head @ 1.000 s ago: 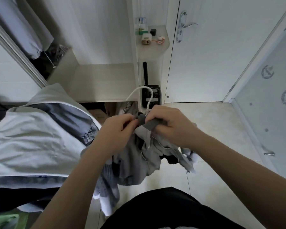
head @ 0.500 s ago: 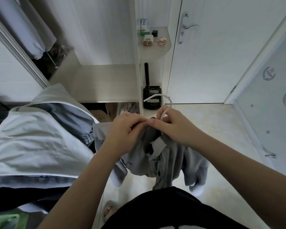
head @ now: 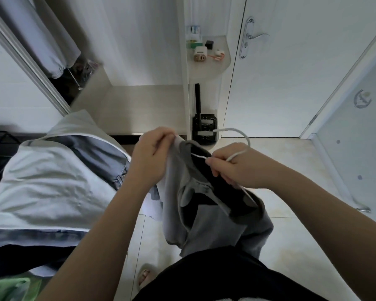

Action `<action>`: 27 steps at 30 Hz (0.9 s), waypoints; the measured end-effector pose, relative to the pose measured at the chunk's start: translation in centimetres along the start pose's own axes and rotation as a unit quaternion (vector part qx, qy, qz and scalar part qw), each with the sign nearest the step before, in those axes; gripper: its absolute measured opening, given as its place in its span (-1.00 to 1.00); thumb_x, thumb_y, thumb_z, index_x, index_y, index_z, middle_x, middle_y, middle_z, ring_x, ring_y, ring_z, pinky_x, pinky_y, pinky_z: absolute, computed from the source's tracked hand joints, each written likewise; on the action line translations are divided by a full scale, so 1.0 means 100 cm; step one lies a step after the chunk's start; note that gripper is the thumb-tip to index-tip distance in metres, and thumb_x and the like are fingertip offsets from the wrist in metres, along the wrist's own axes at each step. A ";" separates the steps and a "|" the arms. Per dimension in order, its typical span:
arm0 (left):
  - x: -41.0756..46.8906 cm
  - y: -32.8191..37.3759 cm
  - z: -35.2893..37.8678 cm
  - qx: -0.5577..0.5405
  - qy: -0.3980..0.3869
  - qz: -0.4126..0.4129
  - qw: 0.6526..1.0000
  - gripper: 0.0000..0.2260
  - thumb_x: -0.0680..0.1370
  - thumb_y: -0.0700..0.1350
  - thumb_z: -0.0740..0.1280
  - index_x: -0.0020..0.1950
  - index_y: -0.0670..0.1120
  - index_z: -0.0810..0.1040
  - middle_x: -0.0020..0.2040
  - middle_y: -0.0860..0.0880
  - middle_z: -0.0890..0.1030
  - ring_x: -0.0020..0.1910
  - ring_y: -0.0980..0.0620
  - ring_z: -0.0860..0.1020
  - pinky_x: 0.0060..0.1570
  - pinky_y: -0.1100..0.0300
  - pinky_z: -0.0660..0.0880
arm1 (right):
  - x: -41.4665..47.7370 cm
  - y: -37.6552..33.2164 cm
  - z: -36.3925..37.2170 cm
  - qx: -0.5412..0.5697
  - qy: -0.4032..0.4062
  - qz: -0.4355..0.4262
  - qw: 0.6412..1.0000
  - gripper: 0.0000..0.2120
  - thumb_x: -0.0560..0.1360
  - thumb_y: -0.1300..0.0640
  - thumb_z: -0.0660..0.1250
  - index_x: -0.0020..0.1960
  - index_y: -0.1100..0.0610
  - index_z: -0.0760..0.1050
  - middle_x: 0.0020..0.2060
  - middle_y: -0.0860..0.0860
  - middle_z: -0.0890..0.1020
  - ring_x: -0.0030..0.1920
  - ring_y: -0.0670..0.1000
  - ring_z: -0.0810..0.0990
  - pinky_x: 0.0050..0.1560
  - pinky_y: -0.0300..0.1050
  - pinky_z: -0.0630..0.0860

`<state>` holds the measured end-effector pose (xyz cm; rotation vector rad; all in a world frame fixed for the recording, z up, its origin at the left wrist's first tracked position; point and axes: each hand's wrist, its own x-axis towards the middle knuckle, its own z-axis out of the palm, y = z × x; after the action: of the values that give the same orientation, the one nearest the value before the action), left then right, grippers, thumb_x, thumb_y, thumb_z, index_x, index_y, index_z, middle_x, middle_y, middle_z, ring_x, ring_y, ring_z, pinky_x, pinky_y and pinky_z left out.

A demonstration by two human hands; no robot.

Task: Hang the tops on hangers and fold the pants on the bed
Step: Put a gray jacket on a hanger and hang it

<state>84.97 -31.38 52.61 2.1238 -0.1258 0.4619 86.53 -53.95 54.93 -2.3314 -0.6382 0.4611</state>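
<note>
Head view: left hand pinches the grey fabric top open at the neck; right hand, gripping the thin white hanger, should tilt it in.

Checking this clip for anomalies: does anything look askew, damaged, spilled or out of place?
Nothing stands out. The left hand grips the collar of the grey top; the right hand holds the white hanger, partly inside the neck opening, as expected mid-task.

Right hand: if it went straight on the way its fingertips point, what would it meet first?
Most likely the open neck of the grey top, held by the left hand just beyond; depth is unclear. The right hand pinches the white hanger.
</note>
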 end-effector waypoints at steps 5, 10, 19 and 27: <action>0.008 0.016 0.011 -0.019 -0.042 0.051 0.998 -0.78 0.65 -0.25 0.23 -0.02 0.00 0.61 0.05 0.07 0.67 0.15 0.03 0.58 0.19 0.10 0.48 | 0.008 -0.007 0.017 0.095 0.011 0.008 0.995 -0.61 0.65 0.04 0.21 -0.34 0.09 0.49 -0.56 -0.05 0.48 -0.49 0.00 0.48 -0.33 -0.08 0.46; -0.016 -0.008 0.028 0.046 0.140 -0.002 0.989 -0.83 0.57 -0.22 0.37 0.16 -0.12 0.57 0.12 -0.06 0.57 0.16 -0.08 0.51 0.21 0.04 0.45 | 0.016 -0.007 0.013 0.257 0.088 0.049 0.961 -0.58 0.65 0.04 0.20 -0.38 0.05 0.45 -0.57 -0.03 0.34 -0.54 0.01 0.25 -0.49 -0.16 0.20; -0.005 -0.070 -0.003 0.037 0.138 -0.136 0.980 -0.49 0.53 -0.02 0.43 0.45 0.02 0.38 0.29 0.05 0.54 0.27 0.15 0.48 0.21 0.28 0.40 | 0.008 -0.003 -0.015 0.336 0.061 0.027 0.940 -0.59 0.66 0.12 0.21 -0.37 0.12 0.44 -0.58 -0.06 0.23 -0.58 -0.08 0.15 -0.54 -0.32 0.11; -0.002 -0.071 -0.018 0.124 0.122 -0.047 0.984 -0.77 0.68 -0.20 0.18 0.15 -0.12 0.63 -0.21 0.06 0.57 -0.23 0.14 0.47 -0.24 0.33 0.30 | -0.004 0.023 -0.024 0.328 0.045 0.067 0.941 -0.59 0.66 0.12 0.21 -0.36 0.13 0.43 -0.53 -0.02 0.19 -0.52 -0.04 0.10 -0.49 -0.29 0.07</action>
<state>86.15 -25.87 47.87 2.2815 0.1817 0.7075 88.06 -56.88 55.11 -1.7465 -0.2258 0.5279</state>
